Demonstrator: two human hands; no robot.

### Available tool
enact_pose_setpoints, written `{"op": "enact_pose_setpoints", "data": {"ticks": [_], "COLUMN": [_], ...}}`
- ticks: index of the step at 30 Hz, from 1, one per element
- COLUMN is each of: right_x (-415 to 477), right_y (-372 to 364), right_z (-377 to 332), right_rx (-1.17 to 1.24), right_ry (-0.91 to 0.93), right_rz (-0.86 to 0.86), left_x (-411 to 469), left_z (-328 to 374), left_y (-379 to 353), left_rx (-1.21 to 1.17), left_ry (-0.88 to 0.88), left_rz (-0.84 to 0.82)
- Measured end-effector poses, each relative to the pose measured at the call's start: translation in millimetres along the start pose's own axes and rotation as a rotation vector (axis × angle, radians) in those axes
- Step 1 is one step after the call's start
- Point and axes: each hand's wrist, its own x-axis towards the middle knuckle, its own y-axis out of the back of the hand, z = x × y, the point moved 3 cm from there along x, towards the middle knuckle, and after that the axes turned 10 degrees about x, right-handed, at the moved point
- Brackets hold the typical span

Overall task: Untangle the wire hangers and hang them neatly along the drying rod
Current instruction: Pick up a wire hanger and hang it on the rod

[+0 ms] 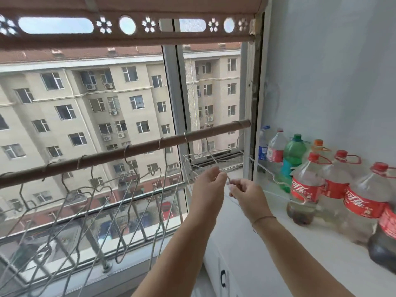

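A brown drying rod (137, 147) runs across the window, rising toward the right. Several thin wire hangers (100, 202) hang from it by their hooks, spread along its left and middle part. More hangers (211, 156) hook on near the rod's right end, their wires crossing. My left hand (209, 185) pinches a wire of that right-hand bunch at its fingertips. My right hand (246, 192) grips a wire just beside it, fingers curled. Both hands sit below the rod, close together.
Several plastic drink bottles (306, 187) stand on the white ledge (278, 249) to the right, against the white wall. The window glass and frame (171, 99) lie right behind the rod. A brown blind (128, 28) hangs above.
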Motion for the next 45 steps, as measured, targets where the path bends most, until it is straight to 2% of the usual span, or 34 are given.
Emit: {"op": "enact_pose_setpoints", "data": {"ticks": [10,18,21,26,29,32,34,37,45], "right_x": [30.4,1.6,-16.1,-48.8,-60.0,-62.1,-56.6,-44.6,-40.2], "right_y": [-28.0,-22.9,-13.0,4.2,12.5,21.4,28.1,33.0,36.8], "right_z": [-8.5,17.3,25.7,36.9,38.3,36.7,33.5,29.2,39.8], "right_rx": [0.028,0.067,0.012,-0.012,0.07,0.206,0.229,0.158,-0.246], "right_ry": [0.082,0.086,0.093,0.088,-0.004,-0.13,-0.139,-0.103,0.045], "right_rz": [0.016,0.09,0.087,0.005,-0.104,-0.195,-0.192,-0.181,-0.248], "left_x": [42.3,49.3,41.4,23.2,11.8,0.9,-6.3,-16.2,-30.2], "left_z": [-7.0,-33.9,-47.9,-70.6,-75.5,-73.6,-71.4,-71.7,-90.9], "left_y": [0.8,-16.6,-22.8,-25.9,-22.1,-14.2,-7.4,1.8,9.0], "left_rx": [0.007,-0.108,-0.142,-0.101,-0.056,-0.018,0.01,0.042,0.214], "left_ry": [0.123,0.225,0.267,0.341,0.351,0.336,0.313,0.285,0.242], "left_rz": [0.058,0.047,0.065,0.082,0.099,0.031,-0.035,-0.11,-0.205]}}
